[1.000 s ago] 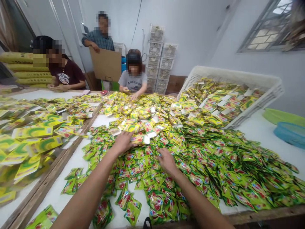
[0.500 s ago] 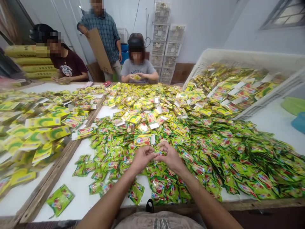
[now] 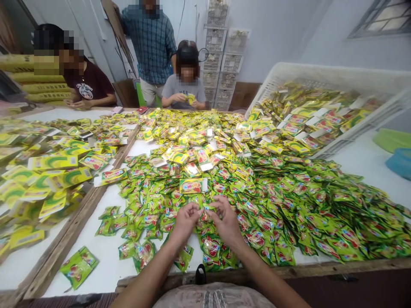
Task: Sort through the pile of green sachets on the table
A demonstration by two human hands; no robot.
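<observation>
Above a broad heap of small green sachets [image 3: 257,237], my two hands are close together with the thumbs turned inward. My left hand [image 3: 186,221] is closed, its fingers curled against the thumb. Slightly apart from it, my right hand [image 3: 226,220] is closed too, with bent fingers. Whatever is pinched between the fingertips blends into the green sachets below, and I cannot make it out. Just beyond my fingers lies a flat yellow-green carton [image 3: 192,186] with a white end flap.
A wooden strip [image 3: 69,233] divides the white table; yellow cartons [image 3: 53,161] are piled left of it. A tilted white crate [image 3: 340,132] of cartons stands at right. Two people sit across the table, one [image 3: 184,92] handling a yellow carton; another person [image 3: 149,47] stands behind.
My hands have come slightly toward me, and the thumb tips have drawn a little apart. The standing person has lifted the cardboard sheet and moved right.
</observation>
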